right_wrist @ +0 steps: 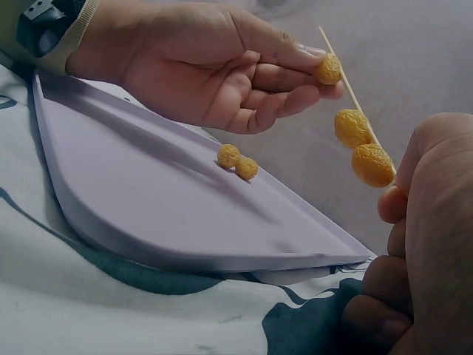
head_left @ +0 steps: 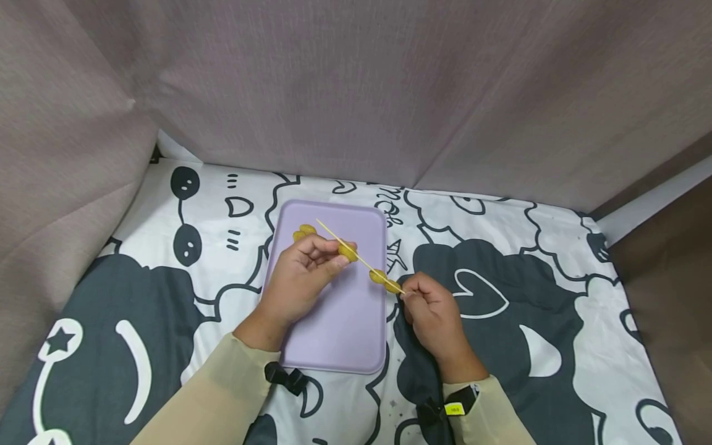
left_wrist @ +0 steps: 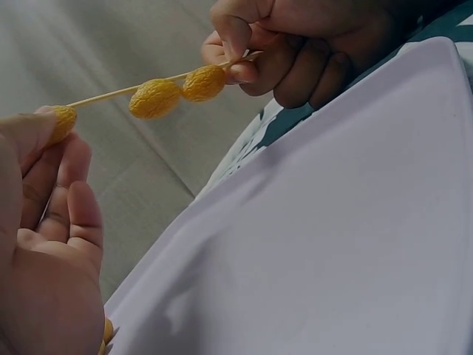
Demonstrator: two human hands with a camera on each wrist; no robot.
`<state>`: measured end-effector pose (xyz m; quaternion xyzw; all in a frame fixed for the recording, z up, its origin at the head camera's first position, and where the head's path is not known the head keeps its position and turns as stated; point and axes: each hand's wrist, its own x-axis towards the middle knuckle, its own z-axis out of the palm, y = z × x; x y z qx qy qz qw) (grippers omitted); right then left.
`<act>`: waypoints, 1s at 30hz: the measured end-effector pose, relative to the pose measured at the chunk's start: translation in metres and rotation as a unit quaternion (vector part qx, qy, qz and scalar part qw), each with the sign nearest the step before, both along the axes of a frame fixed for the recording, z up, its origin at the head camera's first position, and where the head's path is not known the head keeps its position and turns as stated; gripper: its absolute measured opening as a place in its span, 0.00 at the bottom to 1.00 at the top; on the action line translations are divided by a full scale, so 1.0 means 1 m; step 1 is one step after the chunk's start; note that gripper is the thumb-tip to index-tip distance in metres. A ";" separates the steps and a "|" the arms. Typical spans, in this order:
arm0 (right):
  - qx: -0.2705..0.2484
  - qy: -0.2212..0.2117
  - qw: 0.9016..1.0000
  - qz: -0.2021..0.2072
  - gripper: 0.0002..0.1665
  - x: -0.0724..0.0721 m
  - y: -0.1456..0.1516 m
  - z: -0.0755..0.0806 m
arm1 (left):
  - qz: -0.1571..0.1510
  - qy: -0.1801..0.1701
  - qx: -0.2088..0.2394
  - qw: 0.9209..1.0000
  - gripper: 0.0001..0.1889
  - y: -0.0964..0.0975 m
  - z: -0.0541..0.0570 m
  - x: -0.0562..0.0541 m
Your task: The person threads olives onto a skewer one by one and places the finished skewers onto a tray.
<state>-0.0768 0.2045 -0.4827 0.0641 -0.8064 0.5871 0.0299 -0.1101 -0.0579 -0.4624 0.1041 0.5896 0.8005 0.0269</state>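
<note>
A thin wooden skewer (head_left: 364, 262) slants in the air over the tray, with two wrinkled yellow balls (right_wrist: 372, 164) threaded side by side near its lower end. My right hand (head_left: 436, 321) pinches that lower end between thumb and forefinger. Between the thumb and fingertips of my left hand (head_left: 303, 278) is another wrinkled yellow ball (right_wrist: 327, 69), farther up the skewer. The skewer's tip sticks out past this ball; whether it is pierced I cannot tell. Two more yellow balls (right_wrist: 237, 162) lie on the lilac tray (head_left: 334, 334), partly behind my left hand in the head view.
Under the tray spreads a black-and-white patterned cloth (head_left: 222, 185). Grey-brown fabric (head_left: 356, 93) hangs along the far side and the left. A dark brown surface (head_left: 667, 272) stands at the right. Each wrist wears a strapped black device (head_left: 285, 378).
</note>
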 end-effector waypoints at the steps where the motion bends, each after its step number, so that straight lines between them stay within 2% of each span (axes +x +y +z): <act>1: 0.000 0.000 1.000 0.000 0.12 0.000 0.000 0.000 | -0.001 0.000 -0.004 1.000 0.09 0.000 0.000 0.000; 14: 0.000 0.001 1.000 0.003 0.11 0.000 0.000 0.000 | -0.021 -0.007 -0.038 0.999 0.09 0.003 -0.001 0.001; 30: 0.002 0.002 1.000 0.004 0.12 -0.001 0.000 -0.001 | -0.027 -0.021 -0.079 0.996 0.09 0.007 -0.003 0.001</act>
